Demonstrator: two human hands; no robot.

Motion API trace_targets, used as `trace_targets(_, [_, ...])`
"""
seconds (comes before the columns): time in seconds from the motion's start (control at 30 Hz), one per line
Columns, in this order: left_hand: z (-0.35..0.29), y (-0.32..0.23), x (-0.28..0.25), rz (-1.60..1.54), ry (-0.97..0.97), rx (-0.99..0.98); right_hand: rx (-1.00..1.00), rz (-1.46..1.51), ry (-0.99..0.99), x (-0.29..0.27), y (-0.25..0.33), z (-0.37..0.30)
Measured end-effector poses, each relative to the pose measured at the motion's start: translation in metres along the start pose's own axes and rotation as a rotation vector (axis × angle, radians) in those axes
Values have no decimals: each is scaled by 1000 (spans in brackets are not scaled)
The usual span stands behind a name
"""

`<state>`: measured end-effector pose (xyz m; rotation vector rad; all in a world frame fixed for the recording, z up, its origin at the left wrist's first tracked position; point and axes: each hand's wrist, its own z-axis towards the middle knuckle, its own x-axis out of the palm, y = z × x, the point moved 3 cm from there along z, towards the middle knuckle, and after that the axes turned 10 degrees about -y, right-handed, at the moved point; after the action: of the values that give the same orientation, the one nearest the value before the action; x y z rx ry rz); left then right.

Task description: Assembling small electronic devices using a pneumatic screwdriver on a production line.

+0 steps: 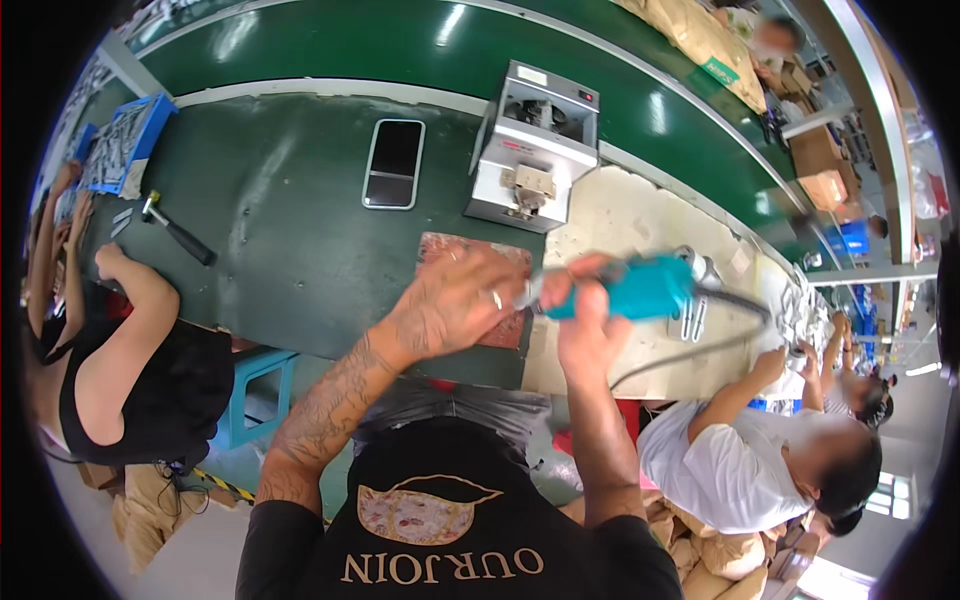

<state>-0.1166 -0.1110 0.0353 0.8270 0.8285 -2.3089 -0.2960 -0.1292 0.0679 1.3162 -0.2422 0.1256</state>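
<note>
My right hand (588,325) grips a teal corded power tool (650,288) that looks like a straight grinder, its metal nose toward my left hand. My left hand (455,300), with a ring on one finger, is over a worn reddish board (440,245) at the table's near side. Its fingers are curled close to the tool's nose. Motion blurs both hands and the tool, and whatever the left fingers hold cannot be made out. The black cord (735,300) runs from the tool's rear and loops back over the pale sheet (560,350).
Beyond the board stands a grey metal machine (535,150); left of it lies a phone (394,165). A hammer (178,230) and a blue bin (130,145) of metal parts are at far left. Metal parts (690,315) lie at right. Co-workers sit on both sides.
</note>
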Motion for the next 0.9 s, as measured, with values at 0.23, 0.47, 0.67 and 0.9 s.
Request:
trace_targets(0.23, [-88,38,-83,234,-465,-600,-65,141,13,-39,34,-52])
trace_targets(0.47, [13,14,-70,237,-448,-536,85,64,35,-64,33,-61])
trace_targets(0.67, [145,-70,152,-368,26,-321,171,-63,-99,-63,49,-71])
trace_targets(0.9, [186,-117,264,-257,377,-502,61,23,-160,-82,65,-93])
